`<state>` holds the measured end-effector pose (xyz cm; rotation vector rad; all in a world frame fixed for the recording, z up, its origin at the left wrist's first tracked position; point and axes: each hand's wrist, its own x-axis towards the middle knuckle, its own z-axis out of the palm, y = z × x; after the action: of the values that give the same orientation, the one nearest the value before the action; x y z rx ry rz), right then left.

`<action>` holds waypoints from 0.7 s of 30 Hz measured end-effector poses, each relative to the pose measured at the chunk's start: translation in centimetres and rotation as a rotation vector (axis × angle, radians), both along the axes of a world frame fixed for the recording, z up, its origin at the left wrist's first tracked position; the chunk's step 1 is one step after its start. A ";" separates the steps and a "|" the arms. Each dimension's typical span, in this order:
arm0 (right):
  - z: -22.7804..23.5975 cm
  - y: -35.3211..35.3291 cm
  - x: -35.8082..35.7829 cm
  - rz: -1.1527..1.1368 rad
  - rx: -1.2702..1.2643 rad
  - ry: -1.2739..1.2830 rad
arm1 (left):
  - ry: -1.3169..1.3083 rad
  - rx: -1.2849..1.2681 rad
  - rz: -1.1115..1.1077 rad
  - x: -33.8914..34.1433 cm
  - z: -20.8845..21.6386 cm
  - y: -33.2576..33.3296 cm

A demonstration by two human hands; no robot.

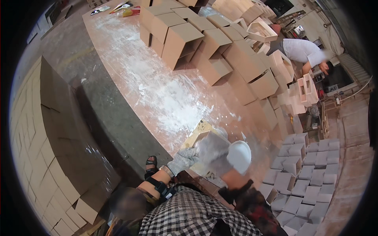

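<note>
Pale-yellow flat printed piece (201, 127) near the front edge of the pinkish, powdery counter (118, 59)
Grey-gloved left hand (183, 160), blurred right hand (221, 162), round white tub (239, 156); for both I cannot tell the grip. Better to steady the piece firmly.

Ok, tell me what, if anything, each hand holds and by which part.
It cannot be told. The left hand is by the left side of a grey blur, its grip unclear; the right hand is too blurred to read.
</note>
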<state>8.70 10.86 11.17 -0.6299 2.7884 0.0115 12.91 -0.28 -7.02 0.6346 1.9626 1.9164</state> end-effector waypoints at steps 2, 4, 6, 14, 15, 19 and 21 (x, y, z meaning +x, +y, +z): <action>-0.7 1.6 -1.8 -0.233 0.204 -0.180 | 0.000 -0.110 -0.107 -0.8 2.3 -0.1; -5.7 6.1 -2.8 -0.183 -0.006 0.567 | -0.271 0.090 -0.138 -0.2 2.2 0.5; 1.4 -2.0 -2.2 -0.189 0.145 0.147 | -0.221 0.009 -0.079 0.1 0.6 -1.0; -4.1 5.3 0.8 -0.221 -0.067 0.280 | -0.194 -0.135 -0.137 -0.1 -0.5 0.3; -3.7 5.5 0.2 -0.326 0.020 0.221 | -0.240 -0.066 -0.156 -0.1 -1.4 0.7; -1.5 3.5 1.9 -0.120 0.129 0.274 | 0.049 -0.142 -0.123 -0.6 0.0 -0.3; -2.5 4.0 6.5 0.223 0.105 0.535 | 0.065 -0.126 -0.102 -0.6 1.2 -1.0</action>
<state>15.21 14.86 8.68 -1.0360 3.1667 0.4278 12.31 -1.24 -5.78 0.7551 2.0303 1.7171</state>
